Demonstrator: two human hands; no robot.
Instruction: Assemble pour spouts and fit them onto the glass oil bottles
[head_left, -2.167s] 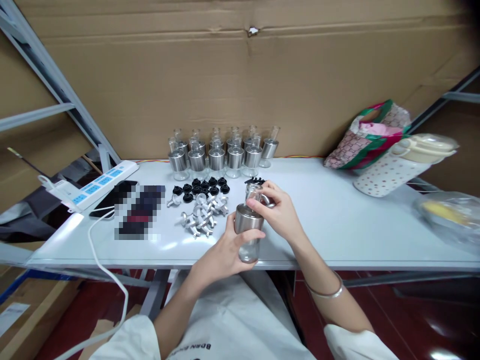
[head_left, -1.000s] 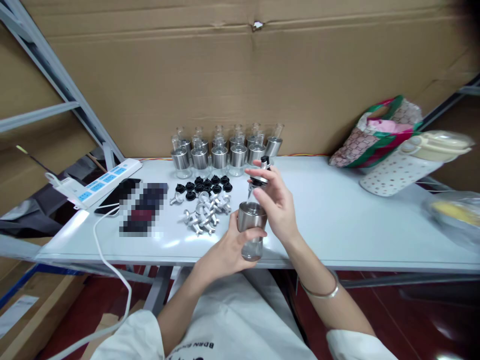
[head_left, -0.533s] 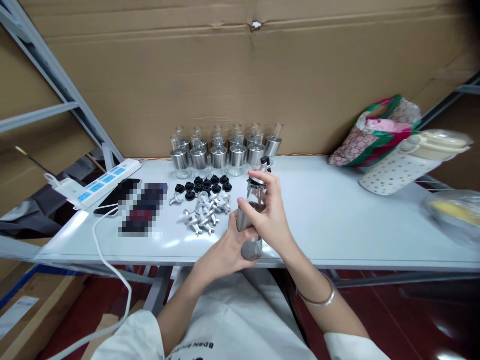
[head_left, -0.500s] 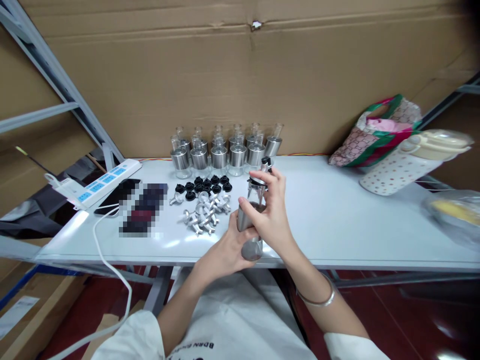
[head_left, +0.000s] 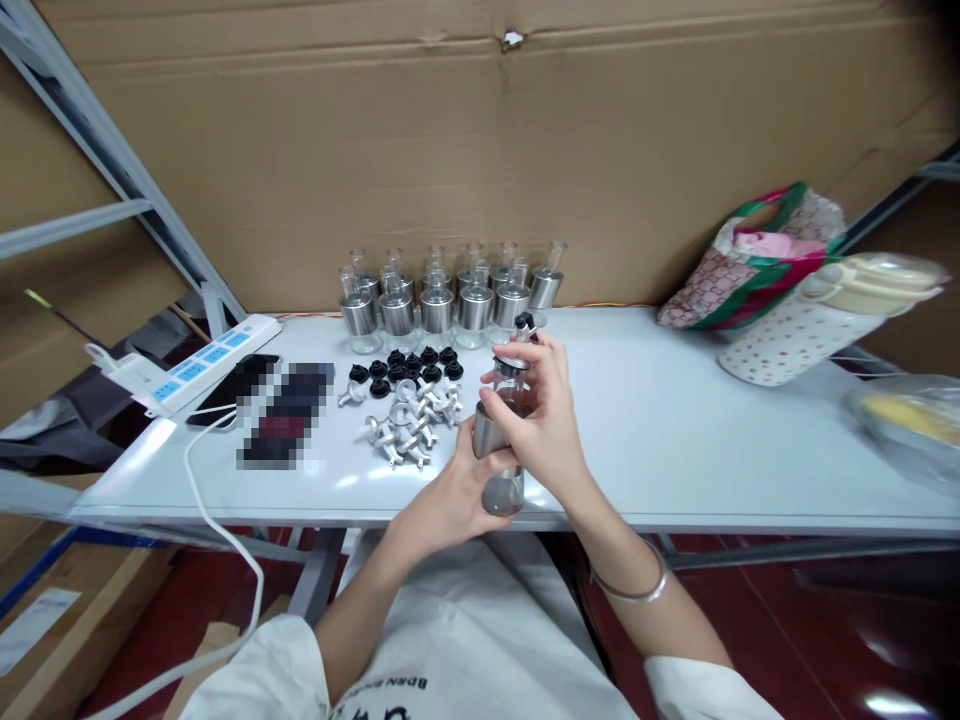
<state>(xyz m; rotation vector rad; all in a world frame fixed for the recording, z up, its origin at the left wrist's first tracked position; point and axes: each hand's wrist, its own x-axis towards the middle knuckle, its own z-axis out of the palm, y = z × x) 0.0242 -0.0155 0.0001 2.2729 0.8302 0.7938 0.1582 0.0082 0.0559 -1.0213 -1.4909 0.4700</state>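
In front of me, at the table's near edge, a glass bottle with a steel sleeve (head_left: pixel 491 430) is held slightly tilted. My left hand (head_left: pixel 465 490) is wrapped around its lower body. Around the bottle's neck and top closes my right hand (head_left: pixel 544 410), fingers at the black-and-silver pourer (head_left: pixel 525 328) on the mouth. Left of the hands lies a pile of silver pourer spouts (head_left: pixel 409 425). Just behind it are several black caps (head_left: pixel 405 370). Farther back stand several similar steel-sleeved bottles (head_left: pixel 437 308) in two rows.
On the left are a white power strip (head_left: pixel 217 360), a phone (head_left: pixel 236 390) with a white cable, and a blurred-out dark object (head_left: pixel 289 415). To the right stand a patterned bag (head_left: pixel 750 270), a dotted white flask (head_left: pixel 795 335) and a plastic-wrapped bowl (head_left: pixel 911 430). Cardboard (head_left: pixel 337 150) walls the back.
Both hands stay on the bottle. My right fingers have shifted slightly around the neck and pourer, and the view has moved a little.
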